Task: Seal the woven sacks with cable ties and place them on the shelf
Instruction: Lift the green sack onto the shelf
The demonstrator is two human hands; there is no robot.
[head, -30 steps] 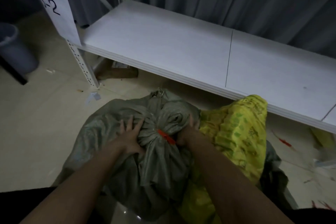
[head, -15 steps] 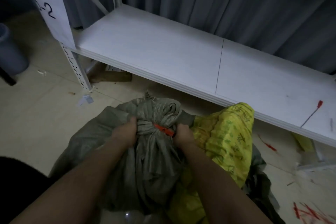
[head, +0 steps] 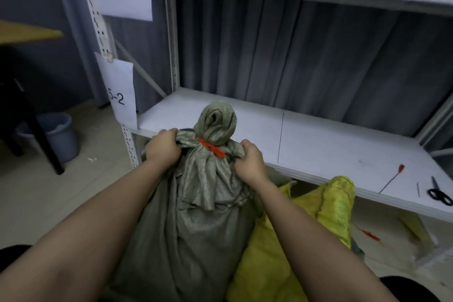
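Right in front of the low shelf [head: 318, 140], the grey-green sack [head: 196, 216] stands upright w/ its neck already cinched by a red cable tie [head: 211, 148], so sealing looks done on this one & what's left is getting it up on the board. Left hand [head: 163, 146] & right hand [head: 250, 160] each grip a bunch of fabric just below the tie, one per side, fingers curled tight into the weave. Prob held there b/c the tied neck gives two firm ears to haul by, and a grip on both sides keeps the load from swinging. Sack top sits about level w/ the shelf edge, near its left end, by the upright w/ the paper label [head: 121, 95] reading 5-2. Can't tell if the bottom is off the floor; it's hidden.

Yellow sack [head: 335, 206] slumps just beside on the right, touching the grey one, top loose as far as I can see, so likely next for tying. Spare red tie [head: 392, 178] & scissors [head: 438, 193] lie on the shelf's right end, well apart from the hands, handy for that. Bucket [head: 58, 135] off to the left on the floor
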